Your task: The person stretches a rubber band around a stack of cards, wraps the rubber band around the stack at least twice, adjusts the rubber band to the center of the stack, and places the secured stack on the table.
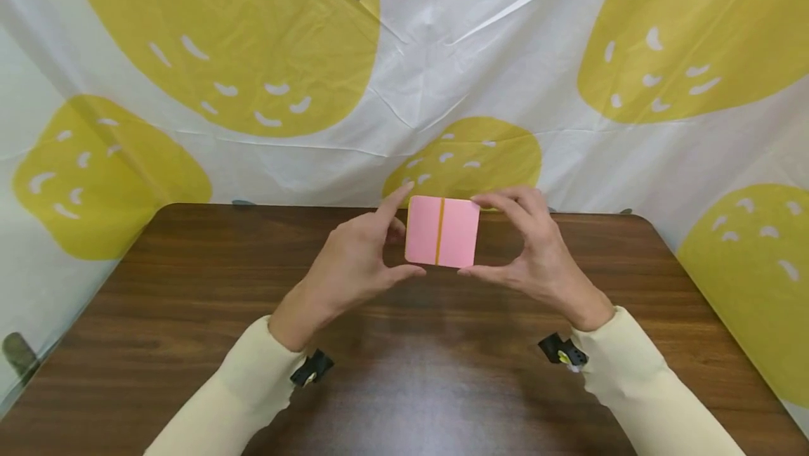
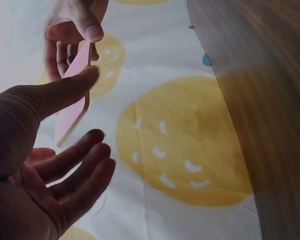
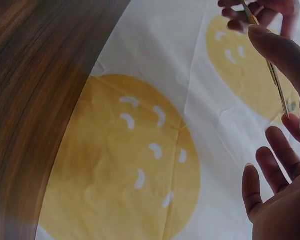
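Observation:
A thin pink square piece [image 1: 458,233] with rounded corners is held upright above the table; an orange stripe runs down its middle. Its exact kind is not clear. My right hand [image 1: 537,249] pinches its right side, index finger at the upper corner, thumb under the lower edge. On the other side my left hand [image 1: 354,252] stands with its thumb at the lower edge and its index finger stretched past the upper left corner. The left wrist view shows the left hand [image 2: 45,120] with spread fingers beside the piece [image 2: 72,112]. From the right wrist, only its narrow golden edge [image 3: 277,82] shows.
A dark brown wooden table [image 1: 404,372] lies beneath both hands. Behind it hangs a white cloth [image 1: 284,168] printed with large yellow fruit shapes. Small black devices [image 1: 562,353] are strapped at both cream sleeves [image 1: 638,379].

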Action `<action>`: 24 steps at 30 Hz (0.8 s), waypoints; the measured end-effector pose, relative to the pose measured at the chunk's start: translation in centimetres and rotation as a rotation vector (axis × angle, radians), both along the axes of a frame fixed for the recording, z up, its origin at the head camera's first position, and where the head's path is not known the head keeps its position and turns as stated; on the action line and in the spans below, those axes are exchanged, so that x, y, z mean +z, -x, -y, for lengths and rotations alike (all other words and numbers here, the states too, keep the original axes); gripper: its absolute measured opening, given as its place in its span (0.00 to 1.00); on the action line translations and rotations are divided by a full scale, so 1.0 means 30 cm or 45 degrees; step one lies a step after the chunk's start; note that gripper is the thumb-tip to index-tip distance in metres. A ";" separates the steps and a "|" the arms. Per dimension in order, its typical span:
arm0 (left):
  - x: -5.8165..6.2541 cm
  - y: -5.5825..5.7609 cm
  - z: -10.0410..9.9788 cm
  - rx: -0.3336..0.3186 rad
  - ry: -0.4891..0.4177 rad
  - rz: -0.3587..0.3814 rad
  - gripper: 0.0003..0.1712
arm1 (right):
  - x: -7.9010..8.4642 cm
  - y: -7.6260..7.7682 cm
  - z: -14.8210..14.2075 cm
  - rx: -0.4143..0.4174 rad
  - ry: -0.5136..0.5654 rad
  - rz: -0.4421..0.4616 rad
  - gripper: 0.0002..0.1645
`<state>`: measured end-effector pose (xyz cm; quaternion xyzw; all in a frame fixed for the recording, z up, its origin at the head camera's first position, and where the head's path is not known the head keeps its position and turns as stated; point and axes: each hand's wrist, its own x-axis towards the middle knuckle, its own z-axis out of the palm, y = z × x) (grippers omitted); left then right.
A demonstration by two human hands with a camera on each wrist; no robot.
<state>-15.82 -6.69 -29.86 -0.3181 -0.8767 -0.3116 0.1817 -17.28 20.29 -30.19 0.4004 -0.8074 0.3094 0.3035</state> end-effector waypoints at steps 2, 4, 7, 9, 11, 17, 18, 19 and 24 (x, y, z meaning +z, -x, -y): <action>0.006 -0.001 -0.009 0.051 0.091 -0.095 0.63 | -0.001 0.003 0.005 0.022 -0.005 -0.001 0.56; 0.008 -0.002 -0.015 0.086 0.151 -0.171 0.61 | -0.003 0.006 0.012 0.041 -0.017 0.007 0.56; 0.008 -0.003 -0.023 0.112 0.191 -0.247 0.55 | -0.008 0.007 0.021 0.034 -0.054 0.011 0.56; 0.006 -0.004 -0.027 0.109 0.200 -0.271 0.53 | -0.013 0.006 0.028 0.009 -0.090 0.011 0.57; 0.004 -0.002 -0.032 0.090 0.195 -0.283 0.52 | -0.016 0.002 0.035 -0.037 -0.131 -0.013 0.59; -0.004 -0.001 -0.043 0.031 0.194 -0.312 0.49 | -0.015 -0.008 0.056 -0.180 -0.243 -0.097 0.62; -0.006 -0.001 -0.044 0.028 0.200 -0.311 0.49 | -0.013 -0.010 0.059 -0.200 -0.259 -0.102 0.61; -0.007 -0.001 -0.045 0.027 0.207 -0.309 0.49 | -0.011 -0.011 0.062 -0.215 -0.271 -0.103 0.60; -0.011 -0.004 -0.049 0.020 0.240 -0.302 0.49 | -0.004 -0.018 0.066 -0.262 -0.287 -0.085 0.58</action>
